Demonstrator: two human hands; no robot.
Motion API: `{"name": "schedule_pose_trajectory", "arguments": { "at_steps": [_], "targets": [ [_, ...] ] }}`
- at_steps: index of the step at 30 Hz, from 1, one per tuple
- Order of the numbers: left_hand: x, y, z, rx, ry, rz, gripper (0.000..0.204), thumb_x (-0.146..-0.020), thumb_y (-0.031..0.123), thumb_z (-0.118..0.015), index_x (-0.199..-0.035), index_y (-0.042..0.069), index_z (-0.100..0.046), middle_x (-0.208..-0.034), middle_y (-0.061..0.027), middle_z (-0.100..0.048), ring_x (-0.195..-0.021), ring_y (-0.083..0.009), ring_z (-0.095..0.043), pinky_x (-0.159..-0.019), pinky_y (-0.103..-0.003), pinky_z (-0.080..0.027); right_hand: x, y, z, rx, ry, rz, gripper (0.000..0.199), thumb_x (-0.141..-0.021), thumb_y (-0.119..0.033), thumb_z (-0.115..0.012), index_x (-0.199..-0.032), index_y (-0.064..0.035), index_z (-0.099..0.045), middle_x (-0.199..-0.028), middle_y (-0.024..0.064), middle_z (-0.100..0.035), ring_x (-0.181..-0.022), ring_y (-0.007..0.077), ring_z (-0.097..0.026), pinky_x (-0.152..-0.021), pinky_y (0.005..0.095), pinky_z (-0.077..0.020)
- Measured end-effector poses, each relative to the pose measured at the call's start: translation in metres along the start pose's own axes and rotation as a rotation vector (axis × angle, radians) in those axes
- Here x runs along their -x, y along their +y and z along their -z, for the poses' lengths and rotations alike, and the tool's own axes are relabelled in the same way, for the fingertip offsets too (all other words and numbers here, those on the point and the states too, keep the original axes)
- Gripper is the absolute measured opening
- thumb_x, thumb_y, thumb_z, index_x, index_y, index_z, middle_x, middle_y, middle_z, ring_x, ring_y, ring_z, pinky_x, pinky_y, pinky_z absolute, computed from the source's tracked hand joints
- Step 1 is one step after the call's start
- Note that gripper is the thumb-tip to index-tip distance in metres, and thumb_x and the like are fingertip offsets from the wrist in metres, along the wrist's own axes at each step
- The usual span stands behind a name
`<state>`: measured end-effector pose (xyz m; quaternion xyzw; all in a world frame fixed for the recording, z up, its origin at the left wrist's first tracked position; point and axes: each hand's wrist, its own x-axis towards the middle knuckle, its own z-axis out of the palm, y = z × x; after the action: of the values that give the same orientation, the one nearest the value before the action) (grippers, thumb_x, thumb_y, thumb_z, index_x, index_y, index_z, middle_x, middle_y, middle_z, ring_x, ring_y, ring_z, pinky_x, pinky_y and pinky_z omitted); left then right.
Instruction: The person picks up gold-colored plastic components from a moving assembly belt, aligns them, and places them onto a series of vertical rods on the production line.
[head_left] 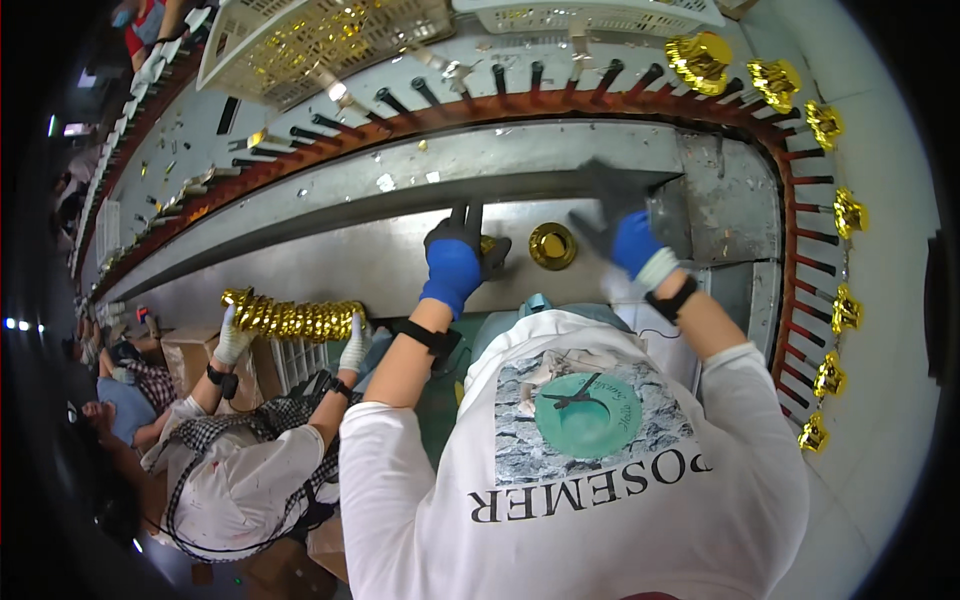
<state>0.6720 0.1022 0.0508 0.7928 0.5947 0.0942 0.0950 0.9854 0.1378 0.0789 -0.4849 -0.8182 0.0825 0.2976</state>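
Note:
My left hand, in a dark glove with a blue cuff, rests low over the metal worktop. Its thumb and fingers close around a small shiny gold piece, mostly hidden by the glove. Just to the right, a round gold cup-like piece with a flared rim lies on the worktop, touched by neither hand. Beyond it my right hand, gloved alike, is smeared by motion; its fingers are spread and I see nothing in them.
A curved rail with dark-tipped pegs rounds the worktop, carrying several gold pieces at the right. White plastic baskets stand beyond it. On the left, a co-worker's white-gloved hands hold a long stack of gold pieces.

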Motion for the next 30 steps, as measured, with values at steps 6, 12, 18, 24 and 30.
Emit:
{"name": "schedule_pose_trajectory", "arguments": {
  "at_steps": [6,12,18,24,30],
  "targets": [
    [-0.146,0.119,0.131,0.352,0.41,-0.525,0.072,-0.089,0.039,-0.085,-0.145,0.002,-0.059,-0.133,-0.0275,-0.068,-0.097,-0.0444,-0.074,-0.08,-0.047,-0.062,-0.136,0.118,0.186,0.675,0.62,0.005,0.066,-0.09,-0.043,-0.081,-0.142,-0.0058,-0.065,-0.138,0.0253,-0.068,-0.125,0.0441,-0.066,-0.107,0.0519,-0.0525],
    [-0.283,0.185,0.119,0.156,0.291,-0.417,0.064,-0.094,0.06,-0.071,-0.136,0.012,-0.063,-0.12,-0.0211,-0.072,-0.101,-0.0407,-0.075,-0.088,-0.055,-0.058,-0.157,0.177,0.174,0.497,0.119,-0.336,0.059,-0.095,-0.048,-0.07,-0.138,-0.0092,-0.067,-0.13,0.0233,-0.071,-0.119,0.0434,-0.068,-0.103,0.0498,-0.0548],
    [-0.248,0.146,0.129,0.176,0.373,-0.55,0.053,-0.092,0.049,-0.078,-0.126,0.009,-0.071,-0.111,-0.0171,-0.075,-0.09,-0.0379,-0.075,-0.079,-0.048,-0.06,-0.119,0.131,0.162,0.262,0.252,-0.112,0.038,-0.095,-0.028,-0.074,-0.125,-0.0056,-0.073,-0.116,0.0209,-0.075,-0.106,0.0375,-0.073,-0.093,0.046,-0.0578],
    [-0.086,0.064,0.128,0.525,0.136,-0.188,0.053,-0.09,0.04,-0.085,-0.127,0.004,-0.072,-0.105,-0.0161,-0.075,-0.086,-0.0323,-0.074,-0.077,-0.041,-0.06,-0.03,0.012,0.127,-0.098,0.186,-0.1,0.04,-0.089,-0.017,-0.083,-0.125,-0.0033,-0.071,-0.115,0.0192,-0.075,-0.104,0.0367,-0.073,-0.093,0.045,-0.0575],
    [0.014,-0.038,-0.021,0.345,-0.183,0.16,0.064,-0.09,0.043,-0.082,-0.137,0.004,-0.066,-0.112,-0.0212,-0.075,-0.097,-0.0383,-0.073,-0.084,-0.046,-0.059,0.028,-0.013,-0.029,-0.254,-0.293,-0.063,0.057,-0.084,-0.022,-0.082,-0.136,-0.0061,-0.067,-0.119,0.0195,-0.073,-0.106,0.0407,-0.07,-0.091,0.049,-0.0574]
  ]
}}
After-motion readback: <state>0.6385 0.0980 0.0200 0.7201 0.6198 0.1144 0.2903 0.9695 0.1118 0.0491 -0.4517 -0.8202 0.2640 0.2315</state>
